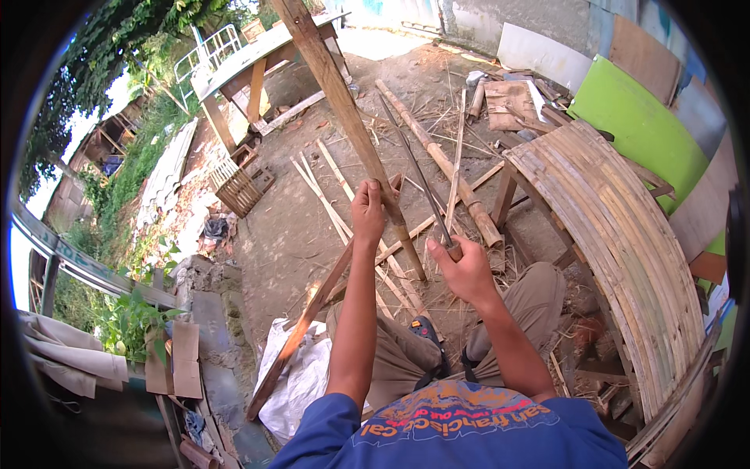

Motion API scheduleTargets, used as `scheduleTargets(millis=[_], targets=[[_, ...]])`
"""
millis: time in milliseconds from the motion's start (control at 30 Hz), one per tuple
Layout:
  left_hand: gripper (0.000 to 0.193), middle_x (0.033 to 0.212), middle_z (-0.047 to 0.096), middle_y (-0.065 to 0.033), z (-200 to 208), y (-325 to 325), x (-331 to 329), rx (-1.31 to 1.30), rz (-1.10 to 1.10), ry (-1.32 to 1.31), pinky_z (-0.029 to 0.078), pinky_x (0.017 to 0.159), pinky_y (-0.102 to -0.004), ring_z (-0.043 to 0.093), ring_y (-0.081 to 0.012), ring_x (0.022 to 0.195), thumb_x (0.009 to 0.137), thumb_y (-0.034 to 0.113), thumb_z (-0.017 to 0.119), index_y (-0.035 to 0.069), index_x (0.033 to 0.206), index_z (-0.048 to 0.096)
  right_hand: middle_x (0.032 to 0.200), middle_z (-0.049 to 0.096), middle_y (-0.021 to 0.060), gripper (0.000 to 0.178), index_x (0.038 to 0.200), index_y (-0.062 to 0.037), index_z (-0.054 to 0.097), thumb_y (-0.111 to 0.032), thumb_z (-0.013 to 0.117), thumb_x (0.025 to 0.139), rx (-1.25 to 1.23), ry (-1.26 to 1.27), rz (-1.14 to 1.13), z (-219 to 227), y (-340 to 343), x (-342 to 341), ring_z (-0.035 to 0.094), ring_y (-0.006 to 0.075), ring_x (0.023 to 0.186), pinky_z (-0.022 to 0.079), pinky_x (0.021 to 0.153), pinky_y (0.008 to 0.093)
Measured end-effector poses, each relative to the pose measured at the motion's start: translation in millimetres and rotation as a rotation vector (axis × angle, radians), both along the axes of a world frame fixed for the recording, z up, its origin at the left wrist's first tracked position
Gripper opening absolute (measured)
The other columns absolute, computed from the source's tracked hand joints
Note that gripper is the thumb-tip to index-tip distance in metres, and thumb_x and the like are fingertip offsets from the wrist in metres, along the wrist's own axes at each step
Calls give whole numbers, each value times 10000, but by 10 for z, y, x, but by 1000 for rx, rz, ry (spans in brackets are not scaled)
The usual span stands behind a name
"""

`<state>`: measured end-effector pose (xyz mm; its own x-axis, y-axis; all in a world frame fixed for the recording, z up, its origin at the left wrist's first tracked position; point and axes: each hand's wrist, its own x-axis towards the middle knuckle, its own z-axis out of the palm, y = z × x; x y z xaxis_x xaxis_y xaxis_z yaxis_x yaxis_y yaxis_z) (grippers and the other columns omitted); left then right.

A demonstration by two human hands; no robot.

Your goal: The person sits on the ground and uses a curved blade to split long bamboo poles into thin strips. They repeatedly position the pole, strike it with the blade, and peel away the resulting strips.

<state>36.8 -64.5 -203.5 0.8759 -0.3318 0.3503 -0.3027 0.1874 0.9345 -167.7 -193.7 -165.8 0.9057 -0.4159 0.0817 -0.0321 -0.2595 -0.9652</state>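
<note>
My right hand (466,270) is wrapped round the short wooden handle of a machete (422,176), its thumb lying along the top. The long dark blade points up and away to the left. My left hand (369,213) is closed against a wooden post (337,94) that slants across the view. Whether those fingers grip the post or a thin piece beside it is hidden. Beneath the left forearm runs a reddish wooden beam (301,336). Several pale bamboo strips (328,202) lie on the ground beyond my knees.
A thick bamboo pole (437,156) lies past the blade. At the right stands a slatted bamboo bench (617,234), with a green panel (637,125) behind it. A table (262,59) stands far left. Near my left leg are a white sack (301,383) and a low concrete wall (205,313).
</note>
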Motion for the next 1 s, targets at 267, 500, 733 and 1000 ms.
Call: scheduleTargets(millis=[267, 500, 733, 1000], targets=[[307, 720, 466, 55, -212, -606, -226, -20, 56, -143, 367, 613, -229, 415, -53, 674, 1058, 292, 534, 35, 891, 549, 527, 506, -5, 565, 956, 112, 643, -450, 693, 919, 124, -47, -59, 6, -180, -140, 469, 74, 493, 370, 481, 296], [291, 747, 447, 58, -454, -775, -290, -156, 56, -48, 333, 600, -222, 384, -41, 669, 1048, 302, 556, 52, 898, 557, 534, 462, -24, 381, 792, -60, 533, -371, 648, 981, 395, 14, 42, -442, -129, 15, 442, 65, 424, 352, 398, 258], [340, 759, 481, 8, -462, -477, -108, -54, 327, -137, 389, 672, -265, 431, -87, 731, 1040, 326, 564, 31, 870, 575, 574, 569, 81, 586, 797, 74, 612, -497, 661, 916, 158, 114, 25, -618, -2, 238, 584, 195, 519, 490, 537, 342], [376, 682, 508, 40, -269, 73, -75, -161, 244, -35, 378, 579, -225, 453, -37, 641, 1078, 370, 462, 85, 841, 524, 565, 581, 93, 558, 711, 15, 615, -504, 661, 912, 79, 301, 68, -1413, 393, 128, 541, 189, 489, 444, 531, 390]])
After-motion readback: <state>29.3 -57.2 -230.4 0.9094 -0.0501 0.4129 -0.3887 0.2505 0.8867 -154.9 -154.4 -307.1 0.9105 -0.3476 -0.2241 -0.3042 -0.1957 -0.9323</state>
